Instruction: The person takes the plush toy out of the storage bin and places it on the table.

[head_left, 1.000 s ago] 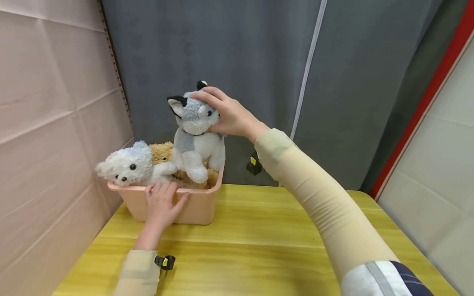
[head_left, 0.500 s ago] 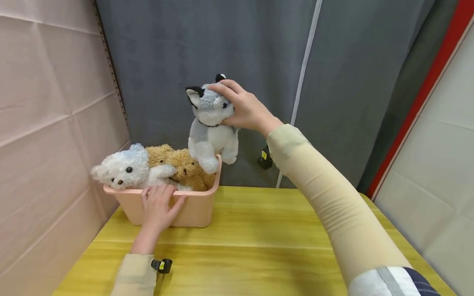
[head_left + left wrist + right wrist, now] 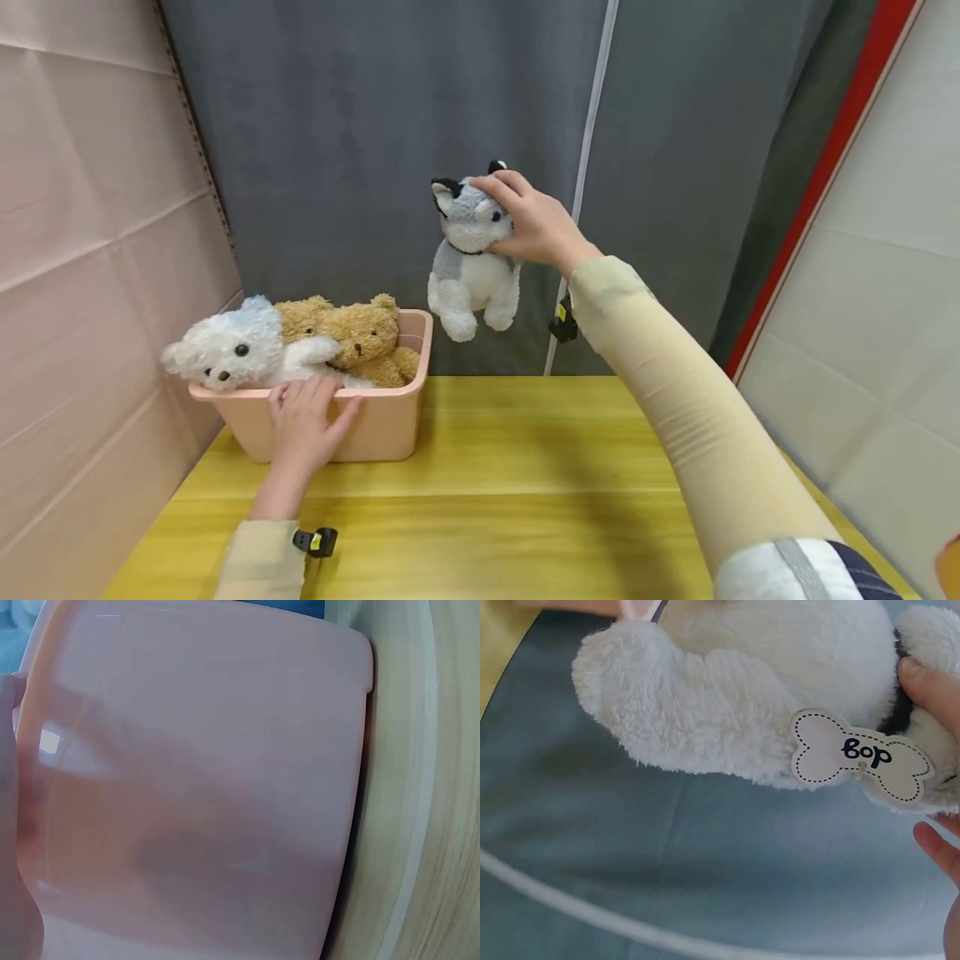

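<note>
My right hand [image 3: 542, 227] grips a grey and white plush husky [image 3: 480, 283] by the head, in the air right of a pink plastic bin [image 3: 386, 423]. In the right wrist view, a bone-shaped tag [image 3: 861, 756] lettered "dog" hangs at its black collar, and fingers [image 3: 934, 688] hold it near the neck. My left hand [image 3: 302, 427] holds the bin's front rim, its fingers hooked over the edge. Inside lie a white plush bear [image 3: 238, 350], its head leaning over the left rim, and brown plush bears [image 3: 366, 335] behind it. The bin wall [image 3: 210, 750] fills the left wrist view.
The bin stands on a yellow wood-grain table [image 3: 495, 475], toward its back left. A grey curtain [image 3: 360, 125] hangs behind, with pale cloth [image 3: 82, 275] along the left. On the right is a white panel [image 3: 885, 333] with a red edge.
The right hand has lifted the plush husky out of the bin and carried it right, past the rim, uncovering a brown bear. The left hand stays on the rim while the view shifts slightly.
</note>
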Available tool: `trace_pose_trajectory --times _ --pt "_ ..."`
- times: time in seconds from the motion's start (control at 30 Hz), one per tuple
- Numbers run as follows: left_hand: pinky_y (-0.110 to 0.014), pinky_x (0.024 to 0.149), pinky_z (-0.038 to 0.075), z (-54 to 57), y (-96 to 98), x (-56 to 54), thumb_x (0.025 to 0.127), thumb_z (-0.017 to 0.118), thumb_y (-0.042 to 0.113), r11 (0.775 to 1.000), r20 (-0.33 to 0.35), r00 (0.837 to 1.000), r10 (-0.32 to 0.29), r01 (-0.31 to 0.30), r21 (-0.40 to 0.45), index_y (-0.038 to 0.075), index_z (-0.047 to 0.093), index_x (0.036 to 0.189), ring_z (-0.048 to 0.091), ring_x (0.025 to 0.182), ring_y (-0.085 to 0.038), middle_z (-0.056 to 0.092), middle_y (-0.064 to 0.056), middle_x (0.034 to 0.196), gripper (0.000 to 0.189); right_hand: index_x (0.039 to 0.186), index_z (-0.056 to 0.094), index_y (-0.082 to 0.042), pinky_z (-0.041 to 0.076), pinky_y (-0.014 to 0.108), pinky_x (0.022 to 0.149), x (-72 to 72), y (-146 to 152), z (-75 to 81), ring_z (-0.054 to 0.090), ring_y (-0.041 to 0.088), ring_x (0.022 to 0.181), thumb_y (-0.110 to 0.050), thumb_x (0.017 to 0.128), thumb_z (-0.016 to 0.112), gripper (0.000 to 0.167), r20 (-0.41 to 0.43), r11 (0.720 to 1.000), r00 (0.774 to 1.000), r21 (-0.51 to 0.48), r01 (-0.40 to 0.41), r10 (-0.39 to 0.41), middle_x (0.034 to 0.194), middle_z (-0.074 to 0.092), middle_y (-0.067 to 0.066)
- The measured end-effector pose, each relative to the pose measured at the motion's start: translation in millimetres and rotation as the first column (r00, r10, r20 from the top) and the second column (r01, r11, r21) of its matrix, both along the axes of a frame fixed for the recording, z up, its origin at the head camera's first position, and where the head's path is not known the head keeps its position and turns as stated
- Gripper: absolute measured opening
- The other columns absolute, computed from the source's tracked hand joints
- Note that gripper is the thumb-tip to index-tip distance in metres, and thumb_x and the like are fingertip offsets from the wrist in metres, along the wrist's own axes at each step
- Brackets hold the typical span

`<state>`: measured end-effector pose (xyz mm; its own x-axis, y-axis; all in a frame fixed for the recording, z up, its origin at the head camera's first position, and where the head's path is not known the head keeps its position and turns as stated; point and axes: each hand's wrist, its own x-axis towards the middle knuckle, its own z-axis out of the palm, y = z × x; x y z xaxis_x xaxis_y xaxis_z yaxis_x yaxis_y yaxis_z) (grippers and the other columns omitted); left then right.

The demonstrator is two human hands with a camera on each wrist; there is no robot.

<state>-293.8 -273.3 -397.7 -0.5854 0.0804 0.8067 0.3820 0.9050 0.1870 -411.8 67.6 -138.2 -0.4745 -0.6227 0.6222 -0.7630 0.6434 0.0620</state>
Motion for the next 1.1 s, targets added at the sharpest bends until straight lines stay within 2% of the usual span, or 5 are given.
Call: trace_pose_trajectory --times 0.23,0.43,0.63,0.8,1.1 --pt "-0.058 0.096 0.020 0.1 -3.9 0.8 0.086 0.066 0.041 1.000 -0.001 1.000 0.007 -0.007 -0.002 0.010 0.059 0.100 0.047 0.092 -0.033 0.060 -0.010 0.097 0.035 0.147 0.036 -0.028 0.047 0.049 0.080 -11.3 37.5 -10.3 0.058 0.033 0.099 -0.023 0.076 0.077 0.082 0.024 0.997 0.996 -0.009 0.083 -0.082 0.146 0.034 0.006" --pt "-0.058 0.095 0.021 1.1 -2.0 -1.0 0.087 0.066 0.040 1.000 -0.013 1.000 -0.008 0.008 -0.001 0.009 0.059 0.099 0.047 0.090 -0.034 0.060 -0.010 0.096 0.034 0.146 0.037 -0.028 0.047 0.053 0.080 -12.2 73.0 -17.0 0.057 0.036 0.104 -0.023 0.075 0.076 0.081 0.038 0.985 0.984 0.013 0.172 -0.173 0.145 0.036 0.008" --pt "-0.058 0.094 0.021 0.2 -7.5 -1.9 0.085 0.067 0.038 1.000 -0.032 0.999 -0.002 0.002 0.000 0.008 0.059 0.098 0.048 0.091 -0.036 0.061 -0.011 0.096 0.033 0.146 0.037 -0.026 0.047 0.054 0.078 -13.1 97.0 -29.1 0.059 0.039 0.101 -0.024 0.075 0.077 0.081 0.041 0.975 0.974 0.030 0.222 -0.223 0.145 0.037 0.012" --pt "-0.058 0.095 0.020 -0.2 -10.8 -2.5 0.086 0.066 0.039 1.000 -0.020 1.000 0.004 -0.004 0.002 0.008 0.059 0.100 0.048 0.094 -0.036 0.061 -0.012 0.100 0.035 0.146 0.037 -0.023 0.048 0.056 0.080 -15.4 113.7 -47.1 0.059 0.043 0.103 -0.023 0.076 0.078 0.082 0.061 0.970 0.968 0.044 0.241 -0.243 0.146 0.036 0.015" --pt "-0.059 0.095 0.020 0.9 -12.2 -2.0 0.086 0.067 0.038 1.000 -0.017 1.000 0.006 -0.006 0.007 0.007 0.060 0.102 0.048 0.094 -0.036 0.061 -0.013 0.100 0.036 0.146 0.038 -0.022 0.049 0.054 0.075 -20.4 135.8 -93.5 0.062 0.040 0.094 -0.023 0.075 0.080 0.083 0.098 0.962 0.959 0.086 0.259 -0.267 0.145 0.037 0.018"
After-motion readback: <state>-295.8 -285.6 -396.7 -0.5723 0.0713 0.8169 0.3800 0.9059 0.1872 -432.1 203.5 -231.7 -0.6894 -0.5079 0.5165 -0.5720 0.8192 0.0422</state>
